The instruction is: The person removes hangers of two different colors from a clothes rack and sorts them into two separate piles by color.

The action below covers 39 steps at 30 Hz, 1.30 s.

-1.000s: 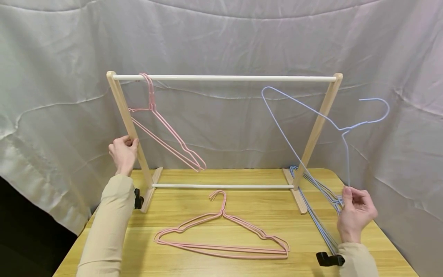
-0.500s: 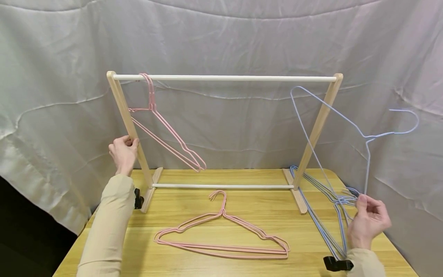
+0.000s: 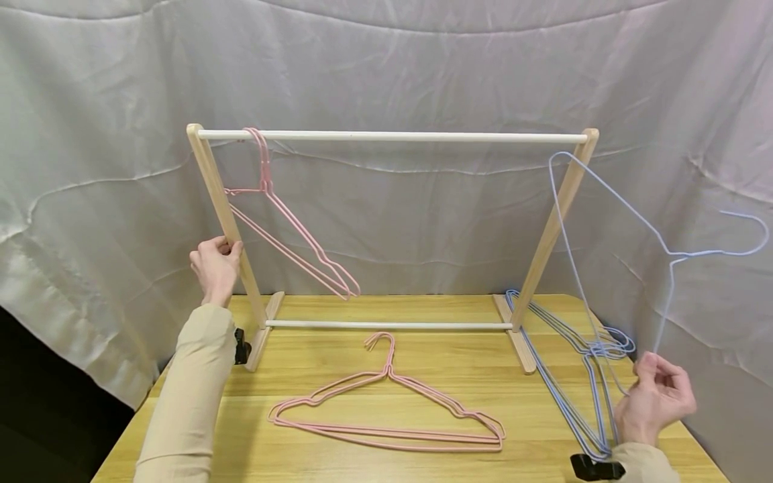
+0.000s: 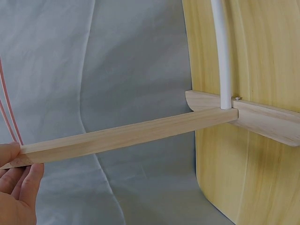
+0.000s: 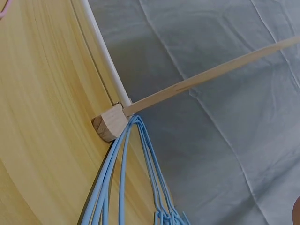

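My left hand [image 3: 215, 270] pinches the left wooden post [image 3: 219, 191] of a small garment rack between thumb and fingers; the left wrist view shows the same grip at the post [image 4: 117, 136]. At the right, my right hand [image 3: 658, 399] pinches a blue wire hanger [image 3: 628, 204] by one end, held tilted in the air with its hook pointing right. Below it, several more blue hangers [image 3: 594, 349] lie in a bundle on the table beside the rack's right foot. Pink hangers [image 3: 296, 225] hang from the left of the white top rail [image 3: 392, 137].
Stacked pink hangers [image 3: 389, 402] lie on the wooden table [image 3: 338, 308] in front of the rack. A white lower bar [image 3: 389, 325] joins the rack's feet. The right post [image 3: 546, 235] stands between the rail and the blue bundle. Grey curtain [image 3: 386, 74] hangs behind.
My right hand has moved right and toward me with the blue hanger, which has swung away from the rack, uncovering more of the bundle. My left hand stays on the post.
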Each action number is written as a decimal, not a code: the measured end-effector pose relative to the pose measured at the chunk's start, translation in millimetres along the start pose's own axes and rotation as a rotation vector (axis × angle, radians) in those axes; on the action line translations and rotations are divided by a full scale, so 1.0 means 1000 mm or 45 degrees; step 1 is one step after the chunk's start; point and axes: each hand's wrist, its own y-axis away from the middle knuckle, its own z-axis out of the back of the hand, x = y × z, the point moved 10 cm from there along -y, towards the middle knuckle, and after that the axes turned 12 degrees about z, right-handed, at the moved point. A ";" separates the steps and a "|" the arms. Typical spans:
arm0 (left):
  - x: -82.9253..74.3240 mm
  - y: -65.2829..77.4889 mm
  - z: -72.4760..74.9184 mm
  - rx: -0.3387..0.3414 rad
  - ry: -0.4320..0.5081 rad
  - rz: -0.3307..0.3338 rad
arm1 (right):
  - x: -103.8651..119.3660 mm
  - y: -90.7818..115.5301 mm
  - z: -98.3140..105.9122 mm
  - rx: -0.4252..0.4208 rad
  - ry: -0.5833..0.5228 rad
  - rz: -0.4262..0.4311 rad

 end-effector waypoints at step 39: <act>-0.001 0.000 0.001 -0.025 -0.020 -0.014 | -0.014 0.001 0.081 0.066 0.829 -0.349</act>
